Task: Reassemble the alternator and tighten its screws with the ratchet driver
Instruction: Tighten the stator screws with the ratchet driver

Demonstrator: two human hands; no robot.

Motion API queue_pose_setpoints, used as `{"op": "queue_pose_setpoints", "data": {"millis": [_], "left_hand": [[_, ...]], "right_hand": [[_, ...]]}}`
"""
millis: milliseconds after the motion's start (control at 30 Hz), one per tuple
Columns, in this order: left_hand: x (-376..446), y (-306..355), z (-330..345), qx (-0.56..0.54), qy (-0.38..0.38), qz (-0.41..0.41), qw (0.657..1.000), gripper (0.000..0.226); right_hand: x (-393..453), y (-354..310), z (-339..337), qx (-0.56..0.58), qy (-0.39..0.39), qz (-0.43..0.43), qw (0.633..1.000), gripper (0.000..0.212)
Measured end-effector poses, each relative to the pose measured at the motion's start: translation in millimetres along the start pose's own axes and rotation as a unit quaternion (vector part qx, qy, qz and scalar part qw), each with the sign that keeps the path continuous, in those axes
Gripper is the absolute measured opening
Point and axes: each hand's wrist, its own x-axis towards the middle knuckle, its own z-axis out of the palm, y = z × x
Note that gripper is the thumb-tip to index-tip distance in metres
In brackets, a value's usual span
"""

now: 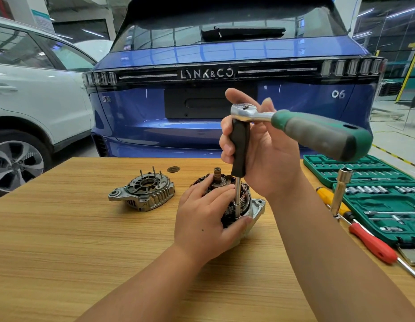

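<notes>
Two cars fill the background: a blue car [225, 94] parked tail-on just behind the table [85, 240], and a white car [34, 94] to its left. On the table's right edge lies an open green socket case [376, 205], within easy reach of the right arm, with a red-handled screwdriver [373, 245], a yellow-handled screwdriver [329, 197] and a tall loose socket [340, 194] just beside or leaning on it.

Near the middle of the table sits the alternator body [253, 209], shaft upward, copper windings exposed, so its screw holes face up for the tool. Its rear cover [142, 191] lies apart to the left, long bolts pointing up, not yet fitted, so reassembly looks only partly done.

The left hand [206, 219] cups the alternator body, thumb along the housing's near edge and fingers curled over the windings, apparently to stop it turning under torque. The right hand [267, 149] wraps its grip around the black handle of the extension driver [240, 147], keeping it upright with its thin shaft and socket seated at the housing's rim. The ratchet [318, 133] is mounted on top, its green handle sticking out to the right toward the camera, unheld; the index finger reaches up behind the head, probably to steady it. A small round brown disc [173, 169] lies behind the cover.
</notes>
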Motion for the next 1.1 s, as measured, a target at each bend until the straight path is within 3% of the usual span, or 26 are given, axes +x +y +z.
{"op": "queue_pose_setpoints", "data": {"millis": [67,133,200,267,367,467,567,667,900,1100], "left_hand": [[0,0,0,0.000,0.002,0.003,1.000,0.051],[0,0,0,-0.003,-0.001,0.003,1.000,0.051],[0,0,-1,-0.002,-0.009,-0.003,1.000,0.052],[0,1,-1,0.002,-0.014,-0.009,1.000,0.053],[0,3,-1,0.001,-0.013,-0.009,1.000,0.053],[1,2,-2,0.001,-0.014,-0.008,1.000,0.053],[0,0,-1,0.003,-0.022,-0.011,1.000,0.054],[0,0,0,0.002,-0.020,-0.011,1.000,0.054],[1,2,-2,0.004,-0.005,-0.009,1.000,0.054],[1,3,-2,0.008,-0.013,-0.010,1.000,0.055]], "right_hand": [[1,0,1,0.001,-0.024,0.012,1.000,0.048],[1,0,2,0.016,-0.034,0.024,0.999,0.069],[0,2,5,0.022,0.002,0.010,1.000,0.051],[0,3,5,-0.054,0.101,-0.023,0.993,0.021],[5,3,-1,-0.134,0.196,-0.035,0.971,0.021],[4,1,-4,-0.065,0.107,-0.008,0.992,0.022],[0,8,-2,-0.099,0.027,-0.090,0.991,0.037],[2,15,-1,-0.133,0.009,-0.135,0.982,0.045],[2,11,-10,0.057,-0.051,-0.056,0.995,0.048],[3,12,-11,-0.016,-0.017,-0.041,0.999,0.042]]}}
